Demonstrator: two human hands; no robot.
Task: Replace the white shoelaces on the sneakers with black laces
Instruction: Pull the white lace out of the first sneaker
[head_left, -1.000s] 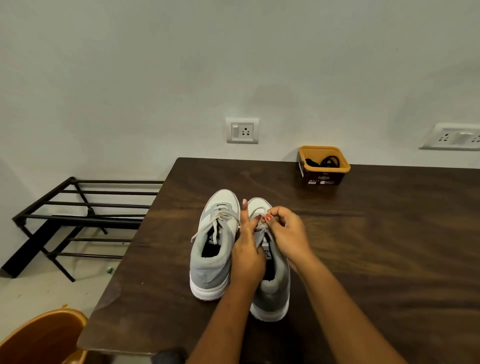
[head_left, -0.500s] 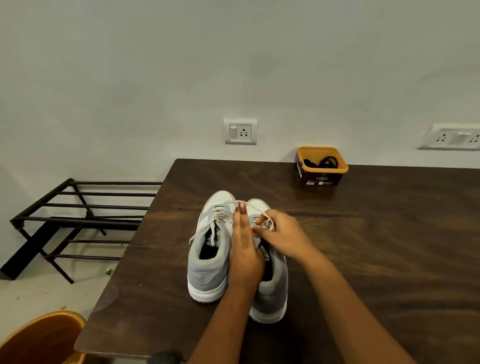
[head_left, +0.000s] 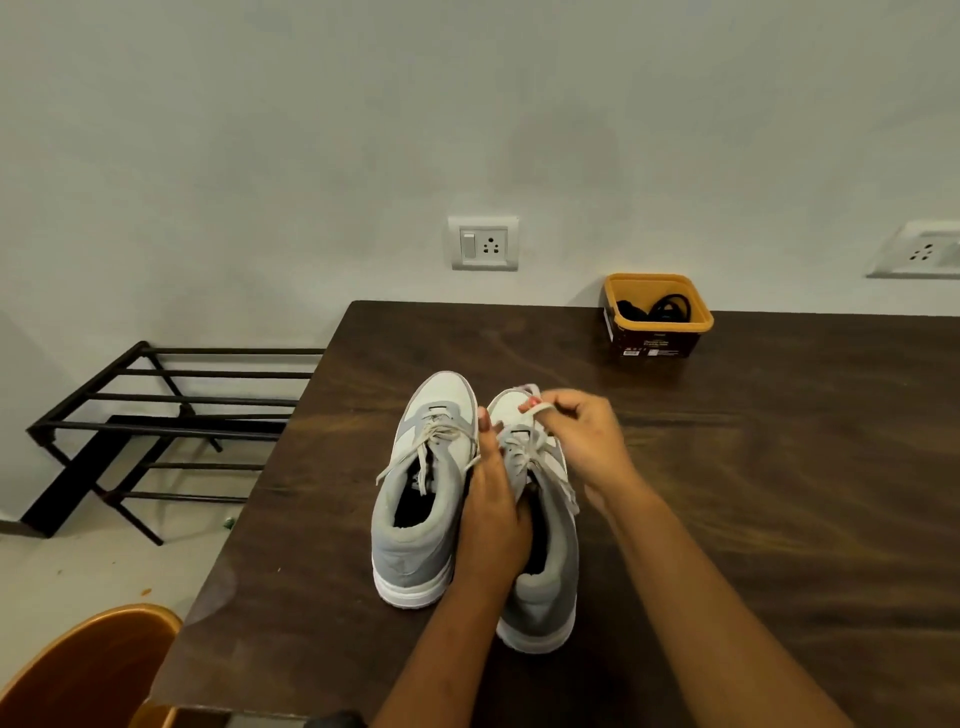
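Two grey-and-white sneakers stand side by side on the dark wooden table (head_left: 753, 467), toes pointing away from me. The left sneaker (head_left: 423, 499) has loose white laces hanging over its side. My left hand (head_left: 491, 512) rests flat along the inner side of the right sneaker (head_left: 550, 561), fingers straight. My right hand (head_left: 582, 436) pinches a white lace (head_left: 535, 410) of the right sneaker above its toe. Black laces (head_left: 657, 309) lie in a yellow tub (head_left: 657, 325) at the table's back edge.
A black metal shoe rack (head_left: 161, 415) stands on the floor left of the table. An orange plastic chair (head_left: 88, 670) sits at the bottom left. Wall sockets (head_left: 483, 243) are mounted above the table's back edge.
My right hand has drawn the white lace out and lifted it toward the toe of the right sneaker. My left hand has stayed on the shoe.
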